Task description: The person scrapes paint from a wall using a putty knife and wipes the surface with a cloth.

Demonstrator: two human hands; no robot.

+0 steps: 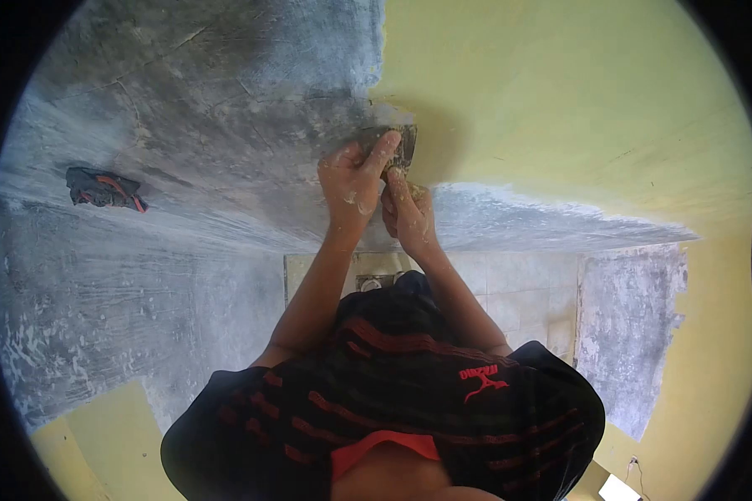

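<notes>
Now | L fingers (382,150) & R fingers (400,188) pinched on dk tool (409,144) | by yel. paint (560,100) (grey wall (209,150) to L)

Both hands (349,182) (411,219) close together, fingers curled, thumbs extended, skin flecked, forearms (311,290) (461,294) converging

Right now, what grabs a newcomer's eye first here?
Left hand and right hand, flecked with residue, meet at a dark piece, upper middle. Behind them, grey wall at left meets yellow paint at right. Far left sits a dark bundle with red trim.
</notes>
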